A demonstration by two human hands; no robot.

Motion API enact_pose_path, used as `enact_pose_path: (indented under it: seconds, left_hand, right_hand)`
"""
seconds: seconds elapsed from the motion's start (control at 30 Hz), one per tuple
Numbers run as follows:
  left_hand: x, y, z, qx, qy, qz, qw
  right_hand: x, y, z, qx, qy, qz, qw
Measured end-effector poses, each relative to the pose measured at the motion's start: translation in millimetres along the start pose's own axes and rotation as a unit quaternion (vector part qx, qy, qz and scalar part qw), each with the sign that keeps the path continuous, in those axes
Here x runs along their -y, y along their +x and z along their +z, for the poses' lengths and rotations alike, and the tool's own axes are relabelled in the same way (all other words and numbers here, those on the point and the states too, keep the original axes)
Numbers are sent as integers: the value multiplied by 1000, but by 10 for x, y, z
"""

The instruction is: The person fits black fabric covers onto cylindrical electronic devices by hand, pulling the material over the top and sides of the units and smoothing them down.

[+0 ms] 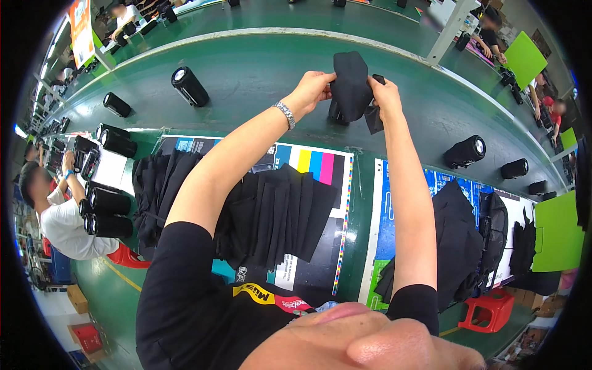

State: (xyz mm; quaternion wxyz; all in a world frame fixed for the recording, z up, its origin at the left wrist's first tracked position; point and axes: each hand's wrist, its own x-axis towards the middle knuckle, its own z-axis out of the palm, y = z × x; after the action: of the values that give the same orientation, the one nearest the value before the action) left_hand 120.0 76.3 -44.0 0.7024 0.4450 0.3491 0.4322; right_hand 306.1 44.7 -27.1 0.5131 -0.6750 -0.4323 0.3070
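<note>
Both my arms reach out over the green conveyor belt [259, 74]. My left hand [313, 94] pinches the left edge of a black cloth piece, pouch-like in shape [350, 86]. My right hand [386, 98] grips its right side, and a dark flap hangs below those fingers. Behind and under the cloth stands a black cylindrical speaker [337, 115], mostly hidden; whether the cloth touches it I cannot tell. Closer to me, folded black cloth pieces [277, 213] lie in an overlapping row on the printed sheet [333, 246].
More black cylindrical speakers [190, 86] stand along the belt on both sides. Another black cloth heap [455, 243] lies right of my right arm. At the left, a co-worker [68, 225] sits beside grouped speakers [111, 225]. A red stool [486, 310] is at the lower right.
</note>
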Motion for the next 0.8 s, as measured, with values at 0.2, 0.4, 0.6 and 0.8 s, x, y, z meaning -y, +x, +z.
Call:
enact_pose_path:
  seconds: [0.2, 0.4, 0.6, 0.8]
  left_hand:
    - [41, 95, -33, 8, 108, -156, 982]
    - [-40, 354, -23, -71, 85, -140, 984]
    - [320, 495, 249, 71, -24, -118, 990]
    - [740, 556, 247, 115, 364, 166, 909]
  right_hand:
    - [-329, 59, -59, 81, -55, 72, 993]
    - [-313, 7, -1, 72, -121, 48, 989]
    - [-213, -60, -157, 40, -202, 44, 978]
    - [-628, -113, -371, 48, -188, 62, 979]
